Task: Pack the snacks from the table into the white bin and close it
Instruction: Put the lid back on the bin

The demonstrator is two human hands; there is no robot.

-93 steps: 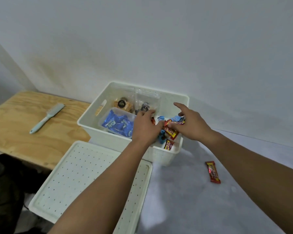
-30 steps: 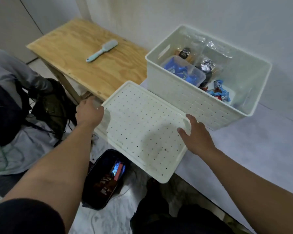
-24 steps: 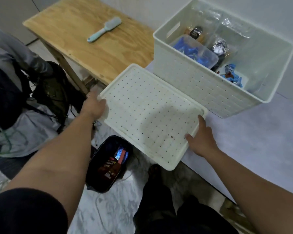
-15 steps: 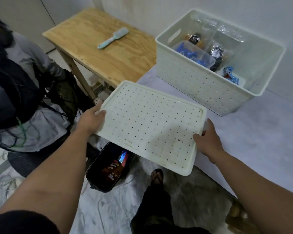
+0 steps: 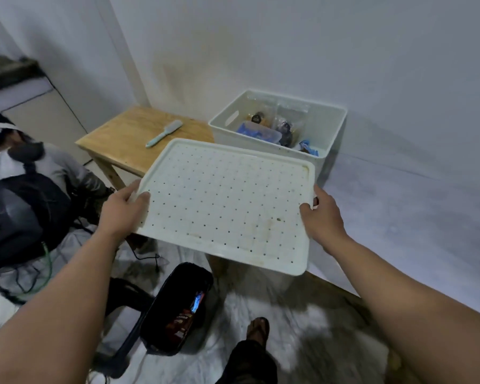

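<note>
Both hands, left and right, grip the white perforated plastic lid, held near the open white plastic bin of snacks. A pale-blue brush lies left on the wooden table; a black basket sits below.

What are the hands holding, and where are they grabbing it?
Both hold the white lid by its short ends: the left hand grips the left edge, the right hand grips the right edge.

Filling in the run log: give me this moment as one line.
step: closing | left hand + right hand: hold white perforated plastic lid, lifted | white plastic bin: open, snacks inside
</note>
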